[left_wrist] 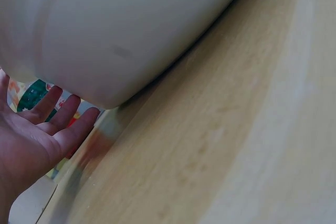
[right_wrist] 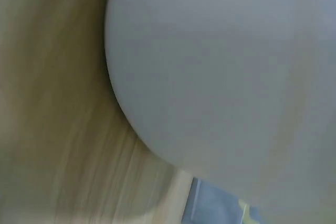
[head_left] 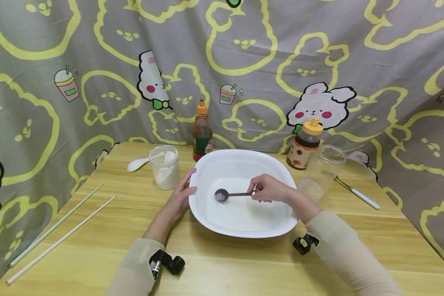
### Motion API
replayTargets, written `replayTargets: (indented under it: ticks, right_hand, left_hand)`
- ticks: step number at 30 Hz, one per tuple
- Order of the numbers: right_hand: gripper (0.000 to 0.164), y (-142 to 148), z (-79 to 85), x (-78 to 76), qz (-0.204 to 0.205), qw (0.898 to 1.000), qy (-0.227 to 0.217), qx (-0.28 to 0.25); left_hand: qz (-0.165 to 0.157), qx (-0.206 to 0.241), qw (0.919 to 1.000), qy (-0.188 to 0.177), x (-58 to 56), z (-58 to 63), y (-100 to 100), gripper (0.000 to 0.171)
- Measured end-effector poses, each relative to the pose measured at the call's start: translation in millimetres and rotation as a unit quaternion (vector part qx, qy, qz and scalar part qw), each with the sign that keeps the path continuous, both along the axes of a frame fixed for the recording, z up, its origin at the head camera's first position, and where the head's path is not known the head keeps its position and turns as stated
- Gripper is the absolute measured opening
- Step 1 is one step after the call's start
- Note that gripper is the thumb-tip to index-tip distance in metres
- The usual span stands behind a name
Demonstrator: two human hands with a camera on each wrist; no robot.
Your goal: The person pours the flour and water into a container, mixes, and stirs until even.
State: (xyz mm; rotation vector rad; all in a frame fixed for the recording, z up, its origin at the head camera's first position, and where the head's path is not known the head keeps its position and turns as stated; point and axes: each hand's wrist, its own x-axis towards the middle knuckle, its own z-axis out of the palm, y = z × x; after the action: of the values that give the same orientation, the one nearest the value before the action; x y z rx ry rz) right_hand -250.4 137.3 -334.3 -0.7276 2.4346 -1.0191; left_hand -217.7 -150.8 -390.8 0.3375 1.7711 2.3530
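Note:
A white oval basin (head_left: 240,231) stands in the middle of the wooden table, its floor pale white. At its left side my left hand (head_left: 178,200) holds the rim, with two digits over the edge. In the left wrist view, other fingers (left_wrist: 71,109) of this hand rest against the outer wall. My right hand (head_left: 268,189) reaches over the right rim and pinches the handle of a dark spoon (head_left: 222,195). The spoon's round bowl is low inside the basin at left of centre, with something pale and shiny in it. The basin's wall hides the right hand in the right wrist view.
Behind the left hand stands a jar of white powder (head_left: 166,174) with a white spoon (head_left: 137,164). A red sauce bottle (head_left: 202,135) and a brown sauce bottle (head_left: 304,146) stand behind the basin. At right are a clear jar (head_left: 320,174) and a white-handled utensil (head_left: 364,198); chopsticks (head_left: 63,238) lie left.

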Motion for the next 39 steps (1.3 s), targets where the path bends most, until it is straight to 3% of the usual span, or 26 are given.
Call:
replayTargets:
  ticks: [5, 11, 16, 21, 27, 29, 32, 39]
  right_hand:
    - [0.011, -1.0, 1.7, 14.5, 0.072, 0.997, -0.027, -0.005]
    - [0.010, 20.3, 9.2, 24.0, 0.095, 0.995, -0.042, 0.008]
    - [0.012, 41.4, 22.7, 24.9, 0.073, 0.997, -0.013, 0.034]
    - [0.013, 53.9, 32.3, 23.8, 0.009, 0.998, 0.017, 0.064]
    - [0.014, 53.9, 26.2, 13.0, -0.080, 0.994, 0.045, 0.060]
    - [0.013, 50.0, 22.3, 8.5, -0.093, 0.993, 0.044, 0.055]
    - [0.012, 40.1, 15.9, 2.7, -0.087, 0.995, 0.026, 0.038]
    - [0.011, 9.4, 5.9, 2.4, -0.015, 1.000, 0.018, 0.011]
  left_hand:
    - [-0.004, -0.016, 0.9998, 0.013, 5.1, 6.6, 1.6, 0.062]
    - [-0.002, -0.005, 1.0000, 0.000, 1.5, 1.5, -0.3, 0.060]
    - [0.004, -0.001, 1.0000, -0.005, -3.3, -6.4, -2.6, 0.060]
    - [0.005, 0.001, 1.0000, 0.002, -5.3, -9.2, -2.2, 0.061]
    - [0.003, 0.005, 1.0000, 0.004, -5.3, -7.7, -0.9, 0.061]
    - [0.003, 0.005, 1.0000, 0.002, -5.1, -7.2, -0.6, 0.061]
    - [0.005, 0.006, 1.0000, 0.000, -4.7, -7.1, -0.2, 0.062]
    - [0.006, 0.010, 0.9999, 0.003, -4.5, -8.4, 0.6, 0.062]
